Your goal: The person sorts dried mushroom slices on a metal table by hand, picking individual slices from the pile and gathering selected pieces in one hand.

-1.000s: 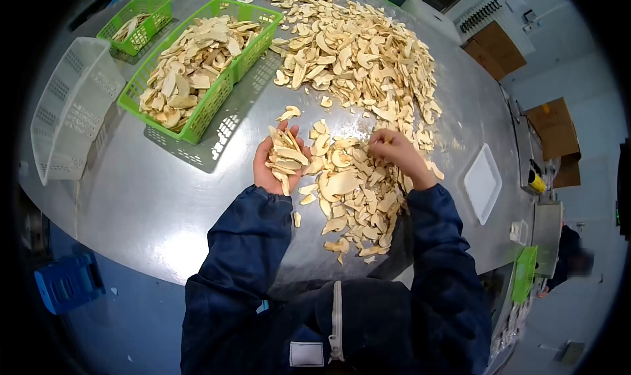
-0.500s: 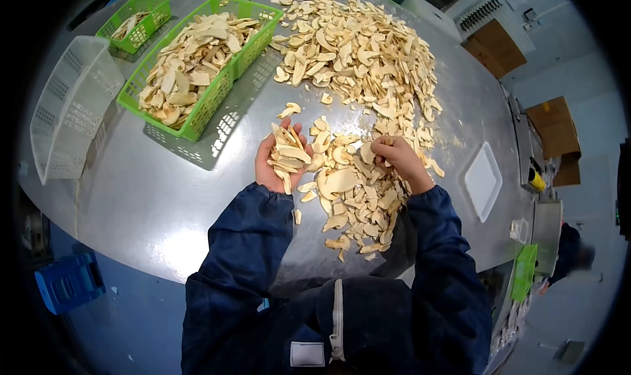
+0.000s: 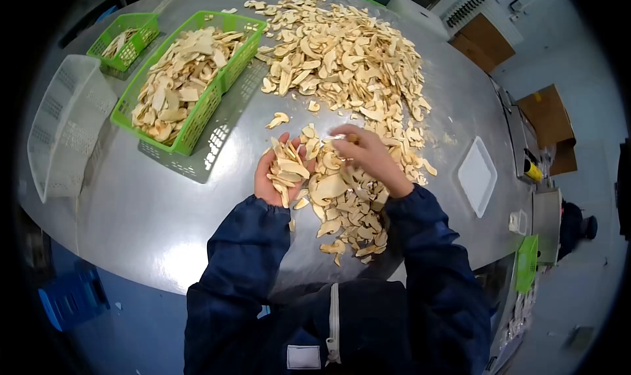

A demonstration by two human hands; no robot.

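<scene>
My left hand [image 3: 266,182], palm up, cups a handful of pale dried mushroom slices [image 3: 286,167], with its fingers curled round them. To its right, my right hand [image 3: 370,153] hovers over a small loose pile of mushroom slices [image 3: 348,207]. Its fingertips point left and are smeared by motion, so I cannot make out whether a slice is between them. Beyond both hands spreads a much larger heap of mushroom slices [image 3: 355,59]. A single slice [image 3: 277,120] lies apart, just past my left fingertips.
A green basket [image 3: 188,138] full of slices stands at the left on the steel table [image 3: 144,224]. Near it are a smaller green basket [image 3: 121,63] and a translucent basket [image 3: 62,135]. A white tray [image 3: 477,178] lies at the right. Another person [image 3: 573,229] is at the far right.
My right hand has moved left from the pile's right side, nearer to my left hand. My left hand still holds its slices. The whole view has shifted slightly.
</scene>
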